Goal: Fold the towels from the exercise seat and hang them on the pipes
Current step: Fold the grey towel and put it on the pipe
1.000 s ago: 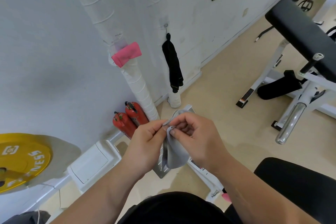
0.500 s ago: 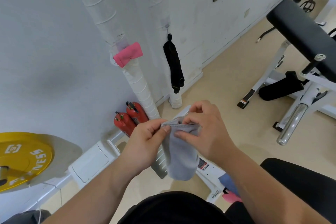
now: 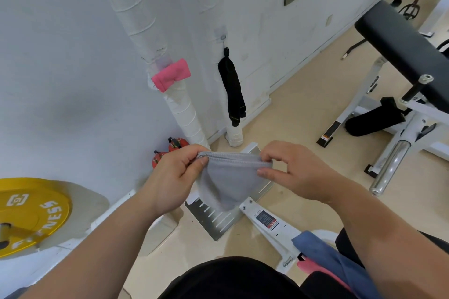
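Note:
A small grey towel [image 3: 227, 182] hangs in front of me, stretched by its top hem between both hands. My left hand [image 3: 175, 177] pinches the left corner and my right hand [image 3: 294, 172] pinches the right corner. A folded pink towel [image 3: 171, 75] sits on the white wrapped pipe [image 3: 181, 109] by the wall. A black cloth [image 3: 233, 91] hangs from a wall hook in front of a second wrapped pipe [image 3: 234, 135]. At the lower right a blue towel [image 3: 325, 250] and a pink towel [image 3: 313, 268] lie on the exercise seat, partly hidden by my right arm.
A yellow weight plate [image 3: 29, 216] is at the left. Two red objects [image 3: 170, 150] stand at the wall base. A perforated metal footplate [image 3: 218, 218] lies under the towel. A black padded bench on a white frame [image 3: 403, 46] fills the right side.
My hands moved apart, spreading the bunched grey towel wide along its top hem. The blue and pink towels came into view at the lower right.

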Demonstrator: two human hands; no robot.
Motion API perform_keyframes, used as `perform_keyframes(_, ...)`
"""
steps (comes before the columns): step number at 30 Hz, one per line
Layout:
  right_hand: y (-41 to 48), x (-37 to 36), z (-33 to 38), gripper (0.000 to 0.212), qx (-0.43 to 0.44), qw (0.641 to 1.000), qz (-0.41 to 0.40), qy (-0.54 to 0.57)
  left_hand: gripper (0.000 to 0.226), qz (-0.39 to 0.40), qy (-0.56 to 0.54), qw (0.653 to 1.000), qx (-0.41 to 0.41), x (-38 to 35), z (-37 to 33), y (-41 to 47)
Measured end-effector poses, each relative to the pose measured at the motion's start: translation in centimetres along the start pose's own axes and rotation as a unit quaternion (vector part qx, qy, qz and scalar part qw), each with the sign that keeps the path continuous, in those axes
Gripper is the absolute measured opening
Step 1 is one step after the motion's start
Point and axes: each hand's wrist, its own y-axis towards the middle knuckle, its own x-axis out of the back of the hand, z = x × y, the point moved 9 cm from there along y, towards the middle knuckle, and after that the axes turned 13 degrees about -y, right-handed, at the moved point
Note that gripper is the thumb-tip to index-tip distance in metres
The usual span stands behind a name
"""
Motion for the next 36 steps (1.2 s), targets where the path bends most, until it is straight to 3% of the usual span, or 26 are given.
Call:
perform_keyframes(3, 0.3, 2.3, 0.4, 0.016, -0.009, 0.999, -0.046, 0.019, 0.024, -0.009, -0.017, 0.999, 0.028, 0.3, 1.0, 0.5)
perform_keyframes(8, 0.2, 1.9, 1.0, 0.031, -0.034, 0.996, -0.032, 0.072, 0.024, -0.034, -0.098, 0.994, 0.042, -0.1, 1.1, 0.6)
perform_keyframes(13, 0.0, 1.3, 0.5, 0.028, -0.074, 0.948, -0.046, 0.307, 0.016, -0.030, -0.241, 0.968, 0.058, -0.1, 0.7, 0.7)
perform_keyframes(16, 0.4, 1.2, 0.7, 0.039, -0.089, 0.916, -0.067, 0.386, 0.048, 0.034, -0.269, 0.960, 0.077, 0.0, 0.3, 1.6)
perform_keyframes(19, 1.2, 0.7, 0.9, 0.039, -0.094, 0.910, -0.070, 0.399, 0.076, 0.179, -0.234, 0.951, 0.096, -1.8, -1.3, 2.4)
perform_keyframes(24, 2.1, 0.2, 0.5, 0.035, -0.097, 0.905, -0.084, 0.406, 0.056, 0.268, -0.123, 0.950, 0.102, -4.7, -2.7, 3.9)
perform_keyframes(27, 2.1, 0.1, -0.4, 0.028, -0.099, 0.881, -0.112, 0.450, 0.038, 0.255, -0.023, 0.962, 0.093, -5.2, -3.1, 4.9)
perform_keyframes(30, 1.6, -0.6, -1.6, 0.026, -0.097, 0.892, -0.114, 0.426, 0.050, 0.218, 0.016, 0.968, 0.124, -4.8, -2.3, 5.8)
perform_keyframes(33, 1.4, -3.1, -2.1, 0.028, -0.114, 0.905, -0.038, 0.407, 0.062, 0.184, 0.004, 0.971, 0.152, -3.9, -1.4, 6.4)
perform_keyframes(36, 1.8, -5.7, -2.1, 0.034, -0.121, 0.924, 0.043, 0.361, 0.061, 0.171, -0.001, 0.978, 0.121, -3.5, -2.6, 6.8)
